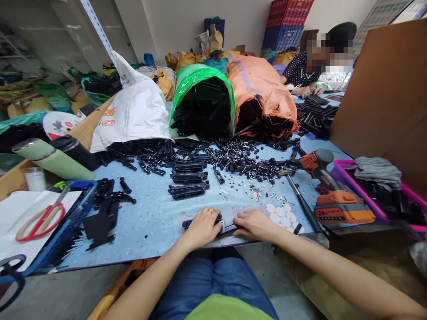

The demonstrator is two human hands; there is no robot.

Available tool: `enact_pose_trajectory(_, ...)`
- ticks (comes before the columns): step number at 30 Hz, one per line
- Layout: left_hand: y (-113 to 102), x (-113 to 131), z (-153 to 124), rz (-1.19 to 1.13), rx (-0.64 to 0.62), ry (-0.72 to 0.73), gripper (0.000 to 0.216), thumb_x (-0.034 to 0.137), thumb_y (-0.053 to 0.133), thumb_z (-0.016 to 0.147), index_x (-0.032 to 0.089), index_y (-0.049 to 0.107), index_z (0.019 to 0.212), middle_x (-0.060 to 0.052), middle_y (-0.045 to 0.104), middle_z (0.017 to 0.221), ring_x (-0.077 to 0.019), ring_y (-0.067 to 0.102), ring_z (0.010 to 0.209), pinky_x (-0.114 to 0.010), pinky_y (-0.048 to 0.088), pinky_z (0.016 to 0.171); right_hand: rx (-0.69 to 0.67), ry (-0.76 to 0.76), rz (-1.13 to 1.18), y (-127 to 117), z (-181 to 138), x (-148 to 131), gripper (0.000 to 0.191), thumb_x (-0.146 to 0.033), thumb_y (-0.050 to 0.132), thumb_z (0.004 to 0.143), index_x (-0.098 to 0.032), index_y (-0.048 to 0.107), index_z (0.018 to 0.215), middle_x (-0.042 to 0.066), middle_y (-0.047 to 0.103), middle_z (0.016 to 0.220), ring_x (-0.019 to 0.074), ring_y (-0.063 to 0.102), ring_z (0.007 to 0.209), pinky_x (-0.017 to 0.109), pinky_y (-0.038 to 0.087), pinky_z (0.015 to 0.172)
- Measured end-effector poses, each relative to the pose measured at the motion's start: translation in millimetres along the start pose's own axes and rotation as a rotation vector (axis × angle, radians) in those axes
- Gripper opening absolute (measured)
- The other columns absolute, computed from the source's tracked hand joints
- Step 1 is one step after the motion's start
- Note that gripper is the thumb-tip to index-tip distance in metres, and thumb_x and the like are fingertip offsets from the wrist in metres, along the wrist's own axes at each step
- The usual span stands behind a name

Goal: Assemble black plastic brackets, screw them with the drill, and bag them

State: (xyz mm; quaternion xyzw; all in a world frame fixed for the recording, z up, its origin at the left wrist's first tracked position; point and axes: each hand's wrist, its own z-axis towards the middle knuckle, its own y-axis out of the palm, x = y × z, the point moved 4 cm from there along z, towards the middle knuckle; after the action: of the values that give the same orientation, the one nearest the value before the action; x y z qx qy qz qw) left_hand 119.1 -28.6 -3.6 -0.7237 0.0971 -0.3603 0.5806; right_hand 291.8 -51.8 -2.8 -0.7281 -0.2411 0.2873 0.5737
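Note:
My left hand rests closed over a long black plastic part at the table's near edge; a ring shows on one finger. My right hand lies just to its right, fingers curled down on the same part over a grey plate. Both hands press it against the blue table. Stacked black parts lie a little farther in. Small white discs sit right of my right hand.
An orange cordless drill lies at right beside a pink tray. Green, orange and white sacks spill black parts at the back. Red scissors on a blue basket at left. Another person works far right.

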Motion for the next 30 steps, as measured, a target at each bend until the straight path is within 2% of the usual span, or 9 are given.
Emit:
enact_pose_trajectory(3, -2, 4, -4, -0.019, 0.029, -0.009, 0.058, 0.058, 0.057, 0.071, 0.019, 0.046, 0.112, -0.008, 0.055, 0.105, -0.0271, 0.049, 0.099, -0.038, 0.04, 0.082, 0.03, 0.074, -0.021, 5, 3, -6, 0.037, -0.049, 0.033, 0.092, -0.019, 0.054, 0.091, 0.004, 0.06, 0.084, 0.0163, 0.057, 0.073, 0.025, 0.033, 0.059)
enact_pose_trajectory(5, -2, 5, -7, -0.012, 0.068, -0.014, 0.062, 0.057, 0.064, 0.065, 0.019, 0.045, 0.111, -0.008, 0.055, 0.104, -0.0273, 0.051, 0.097, -0.037, 0.041, 0.079, 0.064, 0.11, -0.058, 1, 2, -9, 0.035, -0.047, 0.032, 0.092, -0.02, 0.053, 0.092, 0.005, 0.059, 0.085, 0.017, 0.056, 0.073, 0.026, 0.033, 0.058)
enact_pose_trajectory(11, 4, 3, -11, -0.023, 0.139, 0.064, 0.039, 0.045, 0.058, 0.076, 0.019, 0.047, 0.104, -0.006, 0.057, 0.097, -0.0229, 0.054, 0.092, -0.033, 0.042, 0.076, 0.132, 0.111, -0.129, -15, 2, -18, 0.029, -0.044, 0.038, 0.091, -0.021, 0.054, 0.093, 0.007, 0.058, 0.085, 0.0179, 0.054, 0.073, 0.027, 0.035, 0.06)
enact_pose_trajectory(15, 6, 0, -17, -0.038, 0.183, 0.064, 0.04, 0.05, 0.056, 0.077, 0.019, 0.049, 0.101, -0.006, 0.059, 0.092, -0.0215, 0.055, 0.088, -0.031, 0.043, 0.075, 0.154, 0.062, -0.119, -18, 4, -14, 0.026, -0.043, 0.041, 0.09, -0.021, 0.055, 0.09, 0.007, 0.058, 0.085, 0.0177, 0.053, 0.071, 0.028, 0.035, 0.059)
enact_pose_trajectory(19, 4, 7, -7, -0.015, 0.09, 0.095, 0.055, 0.06, 0.056, 0.073, 0.018, 0.049, 0.109, -0.007, 0.059, 0.1, -0.0231, 0.055, 0.094, -0.033, 0.043, 0.079, 0.156, 0.021, -0.034, -4, 1, 1, 0.032, -0.046, 0.038, 0.091, -0.019, 0.056, 0.09, 0.005, 0.058, 0.083, 0.0164, 0.053, 0.072, 0.027, 0.034, 0.061)
enact_pose_trajectory(21, -2, 12, 19, 0.025, 0.071, 0.116, 0.06, 0.059, 0.052, 0.076, 0.019, 0.044, 0.12, -0.008, 0.056, 0.112, -0.0237, 0.05, 0.104, -0.034, 0.041, 0.086, 0.174, 0.012, 0.026, 5, -4, 11, 0.036, -0.048, 0.037, 0.091, -0.018, 0.057, 0.09, 0.005, 0.058, 0.084, 0.0163, 0.053, 0.076, 0.027, 0.035, 0.064)
enact_pose_trajectory(23, -11, 11, 62, 0.098, 0.104, 0.047, 0.046, 0.044, 0.043, 0.087, 0.02, 0.041, 0.126, -0.008, 0.053, 0.119, -0.022, 0.047, 0.11, -0.034, 0.039, 0.09, 0.207, 0.029, 0.059, 11, -10, 19, 0.039, -0.05, 0.036, 0.091, -0.018, 0.058, 0.092, 0.006, 0.058, 0.087, 0.0173, 0.052, 0.081, 0.028, 0.035, 0.068)
enact_pose_trajectory(25, -21, 2, 112, 0.167, 0.148, -0.145, 0.032, 0.024, 0.037, 0.09, 0.014, 0.05, 0.118, -0.012, 0.056, 0.112, -0.0226, 0.048, 0.107, -0.034, 0.039, 0.088, 0.229, 0.048, 0.077, 15, -16, 22, 0.039, -0.051, 0.037, 0.09, -0.019, 0.058, 0.094, 0.006, 0.058, 0.09, 0.0179, 0.051, 0.084, 0.029, 0.034, 0.071)
enact_pose_trajectory(30, -26, -12, 202, 0.172, 0.174, -0.245, 0.025, 0.008, 0.043, 0.082, 0.003, 0.062, 0.097, -0.022, 0.058, 0.103, -0.028, 0.049, 0.103, -0.037, 0.042, 0.081, 0.238, 0.086, 0.1, 18, -25, 20, 0.036, -0.051, 0.041, 0.088, -0.02, 0.059, 0.096, 0.005, 0.059, 0.087, 0.0182, 0.051, 0.084, 0.031, 0.033, 0.072)
